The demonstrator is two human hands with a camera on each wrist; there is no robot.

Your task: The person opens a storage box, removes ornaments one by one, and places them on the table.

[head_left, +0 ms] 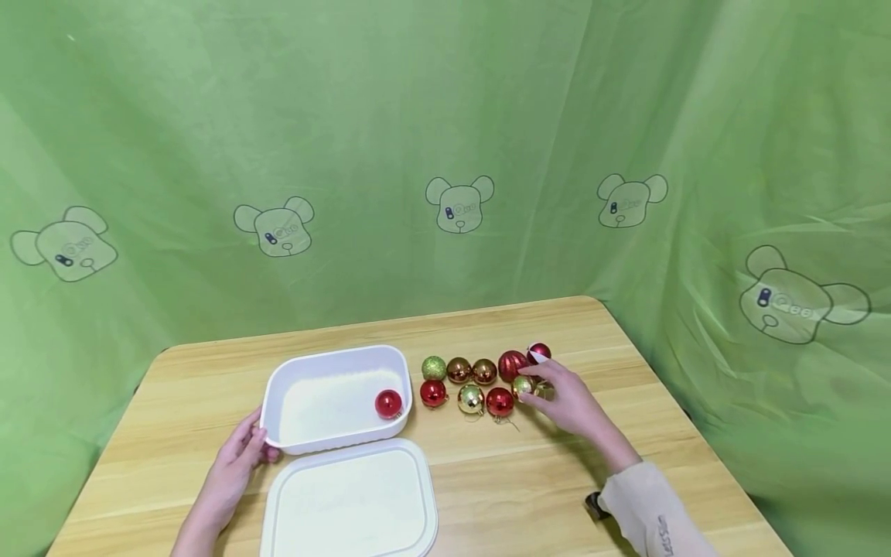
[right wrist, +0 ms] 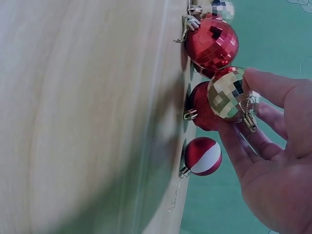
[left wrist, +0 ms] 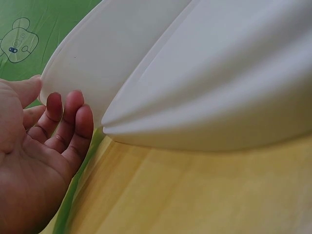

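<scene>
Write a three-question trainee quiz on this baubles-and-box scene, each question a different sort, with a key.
1. True or false: the white box holds one red bauble.
2. Which bauble does the right hand pinch? A) the gold mirrored bauble B) the green glitter bauble C) the red-and-white bauble
3. Fill in: the left hand touches the box's near-left ____.

Key: 1 true; 2 A; 3 corner.

white lid (head_left: 351,503), green bear-print backdrop (head_left: 445,139)
</scene>
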